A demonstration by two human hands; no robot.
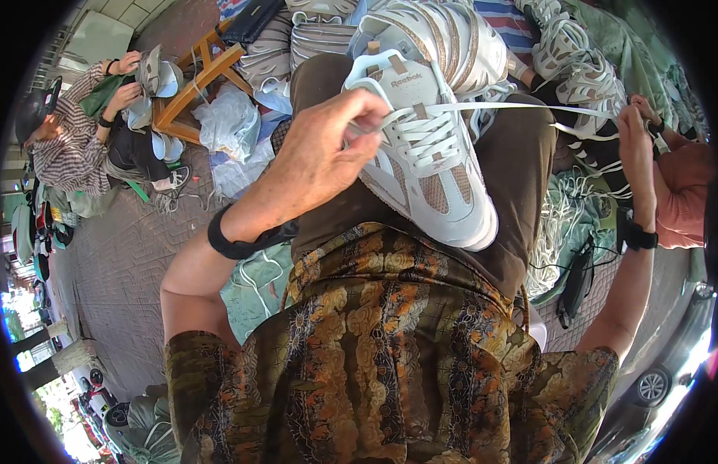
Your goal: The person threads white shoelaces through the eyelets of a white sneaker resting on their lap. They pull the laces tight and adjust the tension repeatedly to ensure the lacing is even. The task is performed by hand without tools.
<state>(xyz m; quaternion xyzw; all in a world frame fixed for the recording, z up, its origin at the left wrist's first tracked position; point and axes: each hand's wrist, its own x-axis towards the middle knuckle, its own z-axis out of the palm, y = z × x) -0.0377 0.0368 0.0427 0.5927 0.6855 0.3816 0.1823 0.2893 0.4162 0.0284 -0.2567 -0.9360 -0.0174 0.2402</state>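
- Pinching the lacing by the tongue, the left hand (320, 158) steadies the white sneaker (429, 155) lying on the lap.
- Right hand (636, 135) grips the white lace (521, 107), drawn taut to the right.
- Lacing looks underway; next likely calls for threading another eyelet.

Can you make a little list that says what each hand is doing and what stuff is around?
left hand: pinching the laces at the shoe's eyelets
right hand: stretched out to the side, pulling the white lace tight
shoe: white and beige sneaker, resting on the lap
nearby: more white sneakers, a heap of white laces
other person: seated at left, holding a shoe
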